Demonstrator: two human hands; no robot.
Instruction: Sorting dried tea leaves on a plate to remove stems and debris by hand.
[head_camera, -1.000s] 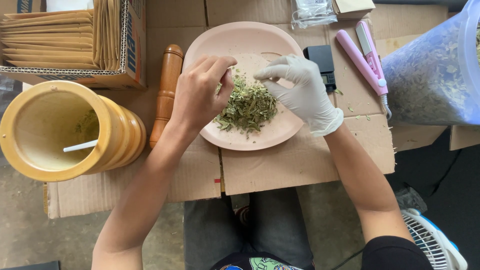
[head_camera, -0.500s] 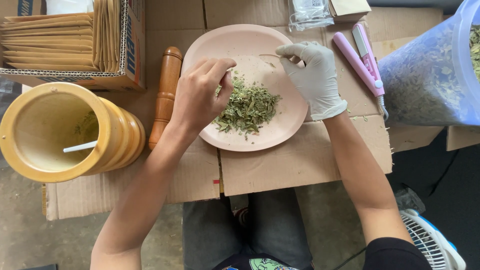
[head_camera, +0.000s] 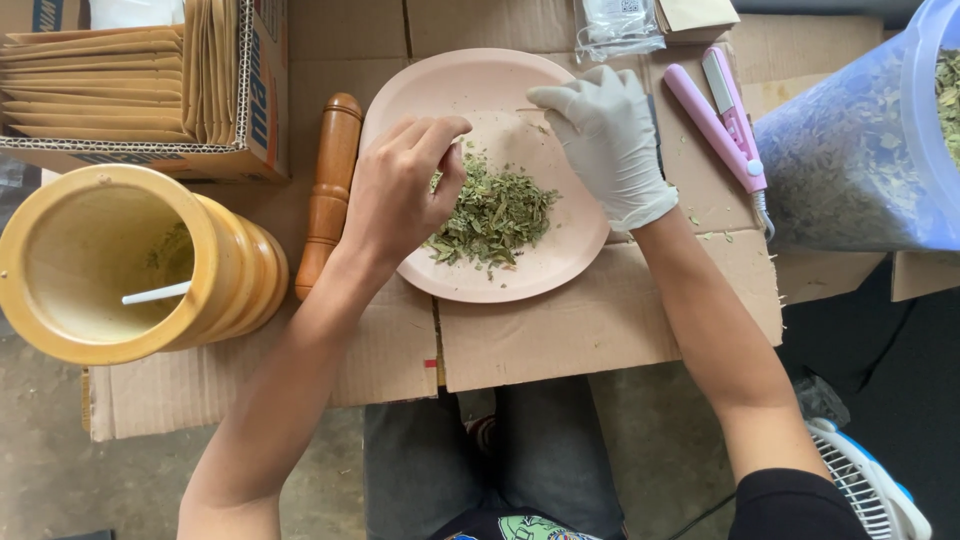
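One pink plate (head_camera: 500, 275) with one heap of dried green leaves (head_camera: 494, 213) is seen beneath two hands. The bare left hand (head_camera: 396, 190) is curled at the heap's left edge, fingertips pinched together on leaves. The gloved right hand (head_camera: 607, 140) is held over the plate's far side, fingers loosely bent; whether anything is gripped cannot be told. Left of the left hand lie one wooden pestle (head_camera: 331, 180) and one yellow mortar (head_camera: 130, 262); right of the right hand, one pink sealer (head_camera: 722, 115) and one tub of leaves (head_camera: 870, 140).

The gloved right hand (head_camera: 608, 140) covers part of the pink plate (head_camera: 480, 80), and what its fingertips pinch is too small to tell. The bare left hand (head_camera: 398, 190) hides the near edge of the dried-leaf pile (head_camera: 495, 215). The clear leaf tub (head_camera: 860, 150) and cardboard box (head_camera: 140, 90) are cut off by the frame edges.
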